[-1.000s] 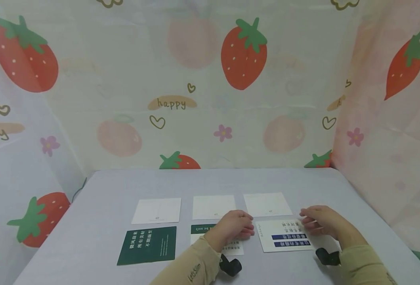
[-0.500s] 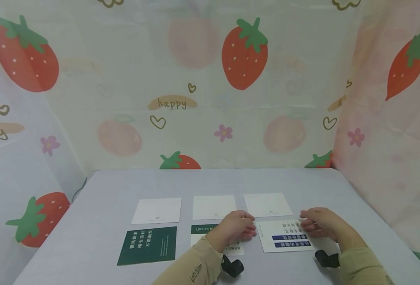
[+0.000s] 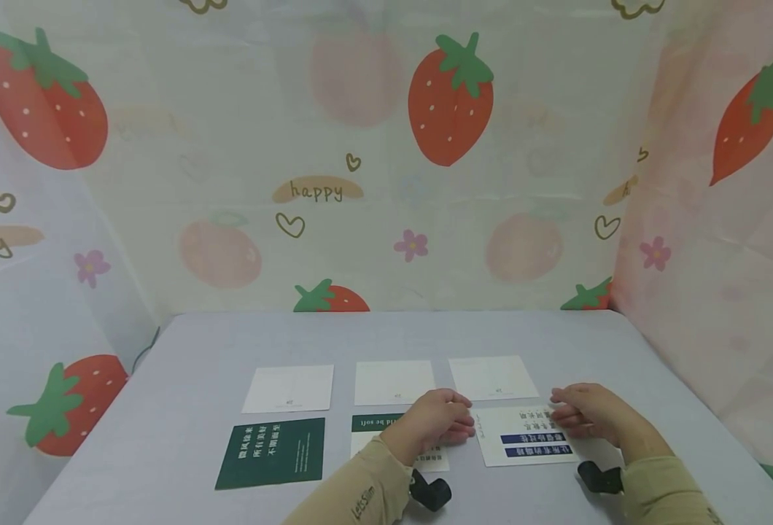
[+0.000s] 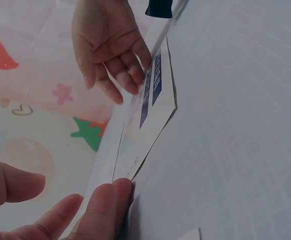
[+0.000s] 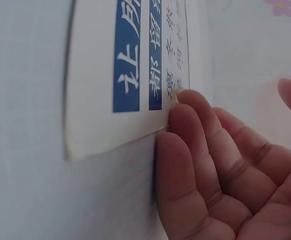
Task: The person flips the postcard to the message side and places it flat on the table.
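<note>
A white card with two dark blue bands of lettering point(image 3: 524, 441) lies flat on the table between the two hands. At its left edge is my left hand point(image 3: 429, 421), its fingertips against that edge and the thumb held apart in the left wrist view. My right hand point(image 3: 596, 417) stands on the other side, where the fingertips point(image 5: 173, 155) touch the card's edge and corner in the right wrist view. The thumb there is clear of the card. Under my left arm, a green-and-white card point(image 3: 368, 424) is partly hidden.
A dark green card point(image 3: 271, 453) lies at the front left. Behind stand three blank-looking white cards in a row: left point(image 3: 289, 386), middle point(image 3: 394, 381) and right point(image 3: 491, 376). Black wrist pieces point(image 3: 431, 494) sit at both cuffs. A strawberry-print curtain point(image 3: 386, 240) encloses the table.
My left hand has shifted slightly right, up to the card's left edge. My right hand has lowered very slightly. The cards look to lie where they were.
</note>
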Demonstrator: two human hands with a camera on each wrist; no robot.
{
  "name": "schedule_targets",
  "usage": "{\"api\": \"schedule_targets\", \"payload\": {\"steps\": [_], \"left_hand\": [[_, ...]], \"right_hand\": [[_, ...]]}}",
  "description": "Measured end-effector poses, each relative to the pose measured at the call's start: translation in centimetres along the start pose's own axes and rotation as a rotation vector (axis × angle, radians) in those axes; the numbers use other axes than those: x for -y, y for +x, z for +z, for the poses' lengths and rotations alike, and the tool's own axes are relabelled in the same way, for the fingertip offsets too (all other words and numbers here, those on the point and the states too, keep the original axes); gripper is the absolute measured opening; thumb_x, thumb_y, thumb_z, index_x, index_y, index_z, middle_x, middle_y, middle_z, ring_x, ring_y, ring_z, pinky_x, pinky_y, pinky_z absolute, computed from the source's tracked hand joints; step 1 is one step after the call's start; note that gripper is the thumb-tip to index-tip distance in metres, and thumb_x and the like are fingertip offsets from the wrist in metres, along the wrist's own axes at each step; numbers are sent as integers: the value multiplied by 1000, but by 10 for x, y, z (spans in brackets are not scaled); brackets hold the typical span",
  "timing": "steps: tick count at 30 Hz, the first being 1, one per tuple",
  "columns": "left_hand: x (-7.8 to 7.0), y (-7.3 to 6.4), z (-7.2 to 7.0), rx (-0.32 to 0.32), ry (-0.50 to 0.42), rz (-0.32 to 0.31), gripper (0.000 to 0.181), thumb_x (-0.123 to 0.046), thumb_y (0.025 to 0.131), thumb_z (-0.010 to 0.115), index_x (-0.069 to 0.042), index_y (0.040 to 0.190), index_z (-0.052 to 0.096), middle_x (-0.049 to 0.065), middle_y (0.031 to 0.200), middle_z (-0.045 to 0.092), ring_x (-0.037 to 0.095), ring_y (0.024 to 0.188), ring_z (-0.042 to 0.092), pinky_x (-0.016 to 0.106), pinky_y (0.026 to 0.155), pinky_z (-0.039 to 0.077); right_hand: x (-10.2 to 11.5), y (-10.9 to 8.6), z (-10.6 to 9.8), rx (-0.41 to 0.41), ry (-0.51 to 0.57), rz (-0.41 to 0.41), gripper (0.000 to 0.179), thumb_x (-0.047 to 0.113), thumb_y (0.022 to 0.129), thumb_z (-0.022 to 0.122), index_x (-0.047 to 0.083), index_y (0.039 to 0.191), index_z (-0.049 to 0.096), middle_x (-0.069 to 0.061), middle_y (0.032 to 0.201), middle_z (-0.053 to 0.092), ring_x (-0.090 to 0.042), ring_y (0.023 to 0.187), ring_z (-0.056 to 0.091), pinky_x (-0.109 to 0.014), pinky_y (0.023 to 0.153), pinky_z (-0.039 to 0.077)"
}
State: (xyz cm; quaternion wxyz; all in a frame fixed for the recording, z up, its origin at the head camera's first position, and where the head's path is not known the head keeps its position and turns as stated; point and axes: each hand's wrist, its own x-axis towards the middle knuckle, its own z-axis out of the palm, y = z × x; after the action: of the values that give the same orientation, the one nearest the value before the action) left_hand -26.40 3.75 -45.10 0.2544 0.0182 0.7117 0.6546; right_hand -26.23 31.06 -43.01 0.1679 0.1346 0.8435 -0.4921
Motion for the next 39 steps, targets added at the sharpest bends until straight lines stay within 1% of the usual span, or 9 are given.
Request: {"api": "schedule_targets", "payload": {"steps": [9,16,20,27,35,39], "left_hand": [[2,4,0,19,-68,-19,20,-9,86,55,-3,105,60,11,87,64,18,73,65,27,63,55],[1,2,-2,15,-76,-7,21,-9,87,54,-2,106,59,11,89,63,18,73,66,27,64,55],[2,3,-2,12,-88,-15,20,-10,88,54,-2,106,58,12,90,63,18,74,66,28,64,55],[2,1,0,-1,-109,-28,22,-16,91,52,-2,108,55,13,93,61,19,75,66,28,65,55],[2,0,0,-16,-116,-27,23,-16,91,51,-1,108,53,14,92,61,20,75,66,28,66,55],[2,0,-1,-18,-122,-25,22,-16,91,50,-1,107,53,14,91,62,20,75,66,28,66,55]], "right_hand": [[-3,2,-1,-11,15,6,49,33,93,51,-9,117,48,-14,91,62,-20,78,60,-33,70,53],[0,-1,0,-10,40,2,51,33,93,51,-11,118,47,-14,91,61,-20,77,60,-33,71,53],[1,-1,1,-15,44,2,51,34,93,51,-11,118,46,-12,88,64,-19,75,61,-32,69,53],[1,0,3,-13,41,27,49,33,93,50,-11,115,46,-10,81,66,-20,73,63,-32,68,53],[2,-1,-1,-29,11,17,52,34,93,50,-13,118,45,-10,85,65,-19,75,61,-34,70,53],[3,-3,-2,-30,31,22,52,32,94,49,-13,118,43,-13,87,64,-19,75,61,-33,70,53]]}}
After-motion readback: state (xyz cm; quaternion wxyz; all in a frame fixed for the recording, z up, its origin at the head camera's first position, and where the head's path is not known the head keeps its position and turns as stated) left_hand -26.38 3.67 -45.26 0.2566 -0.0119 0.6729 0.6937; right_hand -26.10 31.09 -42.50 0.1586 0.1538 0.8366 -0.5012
